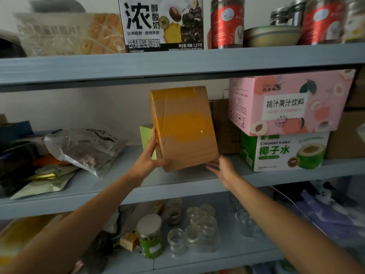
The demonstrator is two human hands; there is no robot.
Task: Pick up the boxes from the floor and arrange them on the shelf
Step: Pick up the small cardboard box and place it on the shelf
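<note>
The brown taped box (183, 127) stands on end at the middle of the middle shelf (177, 189). Its long axis runs from 6 o'clock up to 12, leaning a little toward 11. Its lower edge slopes up toward 3 o'clock, so it is not sitting flat. I cannot tell whether its low corner touches the shelf board.

The left grip (152, 155) is at the box's 7 o'clock corner, with the thumb on the front face and the fingers wrapped round the left edge, so it has firm hold of the box. The right grip (221, 169) is at the 5 o'clock corner. Its fingers are stretched out fairly straight against the bottom edge, steadying the box rather than clasping it.

The slot for the box lies straight back, toward 12 o'clock from both grips. A pale green box (145, 135) is just beside it at 9 o'clock and a plain brown carton (225, 131) is close at 3 o'clock. Beyond the carton, the pink carton (286, 103) sits on top of the coconut water carton (284, 153).

The left grip carries the load and is the nearer one, so it would likely square the box upright and push it back into the slot.
</note>
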